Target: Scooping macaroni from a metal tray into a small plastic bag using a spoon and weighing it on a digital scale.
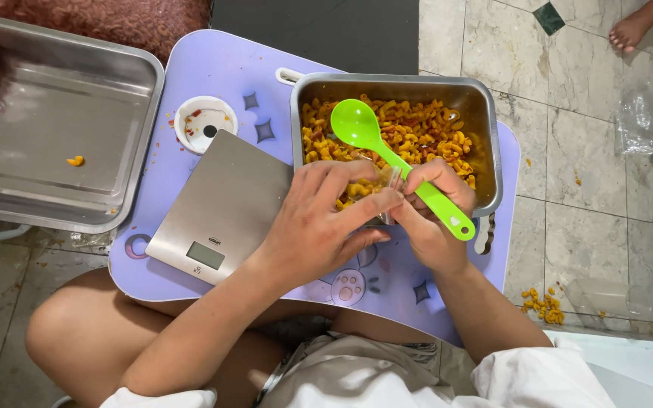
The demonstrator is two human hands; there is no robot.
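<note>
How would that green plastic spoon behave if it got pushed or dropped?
The green spoon looks like thin moulded plastic, so it is probably light and fairly stiff. The right hand pinches its handle while the bowl juts over the macaroni tray, so once released it would likely tip. Its glossy surface may be slippery.

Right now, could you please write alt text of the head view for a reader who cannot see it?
Over a lilac lap table, the left hand holds a small clear bag of macaroni and the right hand grips a green spoon above a steel pan of macaroni. A steel kitchen scale lies left of the hands, an almost empty steel tray further left.
</note>
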